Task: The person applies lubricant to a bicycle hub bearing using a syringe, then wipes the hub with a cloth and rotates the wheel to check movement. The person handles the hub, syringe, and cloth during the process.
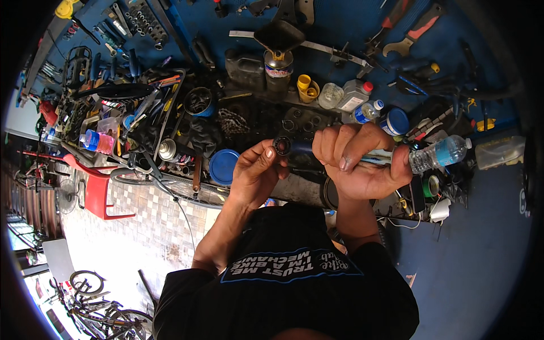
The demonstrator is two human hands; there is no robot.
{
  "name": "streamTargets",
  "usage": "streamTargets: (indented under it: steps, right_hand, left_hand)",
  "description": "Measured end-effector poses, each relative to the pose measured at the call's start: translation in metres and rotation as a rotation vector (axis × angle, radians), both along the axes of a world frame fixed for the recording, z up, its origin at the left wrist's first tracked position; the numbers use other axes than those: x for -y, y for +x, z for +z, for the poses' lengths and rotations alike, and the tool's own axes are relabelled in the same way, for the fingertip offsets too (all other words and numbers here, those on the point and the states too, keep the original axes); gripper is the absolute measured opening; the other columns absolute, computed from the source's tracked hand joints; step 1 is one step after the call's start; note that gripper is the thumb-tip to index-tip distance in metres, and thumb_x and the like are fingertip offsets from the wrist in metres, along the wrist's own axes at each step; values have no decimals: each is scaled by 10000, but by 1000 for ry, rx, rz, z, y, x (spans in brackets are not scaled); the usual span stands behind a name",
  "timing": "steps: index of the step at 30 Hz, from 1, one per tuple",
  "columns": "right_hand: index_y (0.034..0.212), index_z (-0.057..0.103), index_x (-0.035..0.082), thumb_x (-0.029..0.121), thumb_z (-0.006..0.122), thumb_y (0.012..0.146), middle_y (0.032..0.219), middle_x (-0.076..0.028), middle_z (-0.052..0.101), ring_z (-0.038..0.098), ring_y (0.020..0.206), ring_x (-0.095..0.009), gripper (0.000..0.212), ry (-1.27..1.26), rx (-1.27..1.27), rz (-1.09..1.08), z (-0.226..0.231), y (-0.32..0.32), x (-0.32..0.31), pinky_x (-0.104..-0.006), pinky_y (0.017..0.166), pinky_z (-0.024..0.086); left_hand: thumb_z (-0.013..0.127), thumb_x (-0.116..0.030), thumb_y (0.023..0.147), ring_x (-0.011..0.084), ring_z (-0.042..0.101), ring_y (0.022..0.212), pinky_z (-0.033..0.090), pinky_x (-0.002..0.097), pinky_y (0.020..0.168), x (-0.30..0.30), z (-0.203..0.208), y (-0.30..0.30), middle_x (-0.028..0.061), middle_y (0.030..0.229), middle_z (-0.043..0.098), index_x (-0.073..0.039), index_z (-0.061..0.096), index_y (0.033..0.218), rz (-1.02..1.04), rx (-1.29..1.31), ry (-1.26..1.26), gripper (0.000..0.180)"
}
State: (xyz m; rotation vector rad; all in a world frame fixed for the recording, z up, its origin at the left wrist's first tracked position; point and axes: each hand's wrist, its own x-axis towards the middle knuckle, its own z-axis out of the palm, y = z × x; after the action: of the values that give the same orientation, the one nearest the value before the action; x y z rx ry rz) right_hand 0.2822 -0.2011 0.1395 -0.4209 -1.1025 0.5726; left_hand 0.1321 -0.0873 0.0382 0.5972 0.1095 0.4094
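Between the thumb and fingers of my left hand [256, 175] is a small dark ring-shaped bearing [282, 145], its open middle turned up toward me. My right hand [362, 167] is closed in a fist around a slim tube-like thing [378, 154]; a whitish and blue part of it shows between the fingers and thumb. A dark bluish end [304, 147] points from the right fist toward the bearing. Most of the tube-like thing is hidden in the palm, so its kind is unclear. Both hands are held up above the near part of the cluttered workbench.
A blue round lid [225, 166] lies left of my hands. Behind them stand a blue can [199, 102], yellow cups [307, 89] and a red-capped bottle [356, 95]. A clear water bottle [441, 154] lies at the right. Left is a red chair [97, 190].
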Motion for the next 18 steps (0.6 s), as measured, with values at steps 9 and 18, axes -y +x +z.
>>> streamTargets:
  steps: [9,18]
  right_hand:
    - [744,568,-14,659,286,1045,592,-79,465,368,499,-182,789,-20,75,-85,5,-1,-3,-354,514,315]
    - [703,552,1,659,284,1049,567,-92,487,370,460,-185,790,-53,105,-122,9,-17,-3,-357,492,326]
  left_hand:
    - [659,-254,1037,134,627,876,482,318,711,5,6,3,26,1030,688,-47,685,1097,-17,-8,-67,217]
    - [659,-238,1037,123,610,860,480,314,725,10,2,7,14,1030,685,-46,685,1110,12,-53,-41,207]
